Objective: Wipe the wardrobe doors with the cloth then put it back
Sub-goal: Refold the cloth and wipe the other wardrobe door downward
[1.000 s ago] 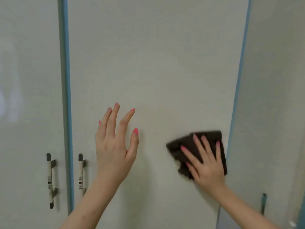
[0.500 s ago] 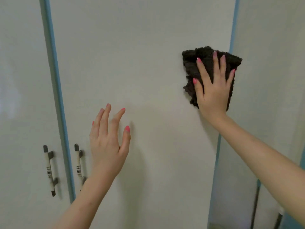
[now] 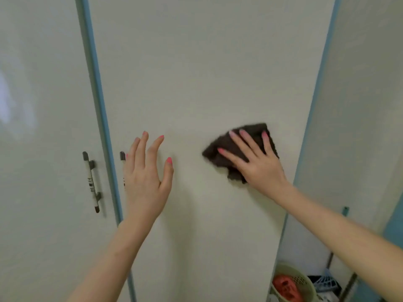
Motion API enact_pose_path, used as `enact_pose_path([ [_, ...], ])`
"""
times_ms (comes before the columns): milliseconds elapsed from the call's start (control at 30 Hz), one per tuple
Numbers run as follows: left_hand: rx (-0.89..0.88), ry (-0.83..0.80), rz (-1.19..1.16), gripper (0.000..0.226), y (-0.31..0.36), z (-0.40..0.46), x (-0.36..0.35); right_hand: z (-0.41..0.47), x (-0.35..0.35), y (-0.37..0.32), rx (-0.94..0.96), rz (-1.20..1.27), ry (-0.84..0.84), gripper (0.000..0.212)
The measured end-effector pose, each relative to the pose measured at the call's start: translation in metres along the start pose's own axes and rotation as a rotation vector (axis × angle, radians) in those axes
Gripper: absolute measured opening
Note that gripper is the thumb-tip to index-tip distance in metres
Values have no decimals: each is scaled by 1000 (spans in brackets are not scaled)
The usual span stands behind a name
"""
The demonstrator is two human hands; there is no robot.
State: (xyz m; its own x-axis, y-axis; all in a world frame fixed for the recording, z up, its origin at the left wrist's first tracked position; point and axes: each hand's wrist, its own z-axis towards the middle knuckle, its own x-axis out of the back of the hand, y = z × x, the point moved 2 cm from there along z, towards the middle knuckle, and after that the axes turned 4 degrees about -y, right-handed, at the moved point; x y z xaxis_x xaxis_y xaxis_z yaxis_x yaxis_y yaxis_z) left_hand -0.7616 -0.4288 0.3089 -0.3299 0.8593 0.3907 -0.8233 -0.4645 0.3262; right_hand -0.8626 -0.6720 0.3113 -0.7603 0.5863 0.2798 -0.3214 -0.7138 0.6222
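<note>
A dark brown cloth [image 3: 220, 150] lies flat against the pale middle wardrobe door [image 3: 196, 68], near its right edge at mid height. My right hand [image 3: 257, 162] presses it to the door with fingers spread over it. My left hand [image 3: 146, 173] is raised with fingers apart close to the same door, left of the cloth and holding nothing. It covers most of that door's handle [image 3: 122, 156]. The left wardrobe door [image 3: 39, 105] carries a dark bar handle [image 3: 91, 182].
Blue strips [image 3: 98, 101] run down the door edges. Right of the middle door is another pale panel [image 3: 359, 105]. At the bottom right sits a beige perforated basket [image 3: 303, 282] with something orange inside, beside thin poles.
My right hand has slid the cloth down the door from up near the right edge to mid height, after an upward stroke before that. My left hand stayed about where it was.
</note>
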Motion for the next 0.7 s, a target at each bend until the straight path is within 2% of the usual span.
enact_pose_path([
  [100,13,-26,-2,47,-1,-9,-1,78,15,29,-301,-41,106,43],
  [167,25,-17,-11,47,-4,-14,4,107,17,22,-509,-27,141,45],
  [233,47,-9,-37,47,-10,-18,10,108,9,-9,-564,25,167,46],
  [267,57,-7,-49,47,-13,-20,13,97,3,-30,-504,50,159,45],
  [333,57,-3,-52,47,-21,-23,19,61,-13,-78,-254,113,105,44],
  [400,43,-20,-39,48,-30,-25,24,14,-29,-121,7,128,-7,46],
  [467,45,-42,-37,48,-41,-23,30,-22,-41,-150,169,83,-117,44],
  [533,57,-61,-40,48,-53,-19,38,-28,-43,-160,207,63,-157,46],
  [633,61,-75,-58,48,-67,-9,45,11,-31,-150,206,51,-131,52],
  [700,57,-74,-82,48,-69,-4,44,60,-17,-134,68,94,-54,53],
])
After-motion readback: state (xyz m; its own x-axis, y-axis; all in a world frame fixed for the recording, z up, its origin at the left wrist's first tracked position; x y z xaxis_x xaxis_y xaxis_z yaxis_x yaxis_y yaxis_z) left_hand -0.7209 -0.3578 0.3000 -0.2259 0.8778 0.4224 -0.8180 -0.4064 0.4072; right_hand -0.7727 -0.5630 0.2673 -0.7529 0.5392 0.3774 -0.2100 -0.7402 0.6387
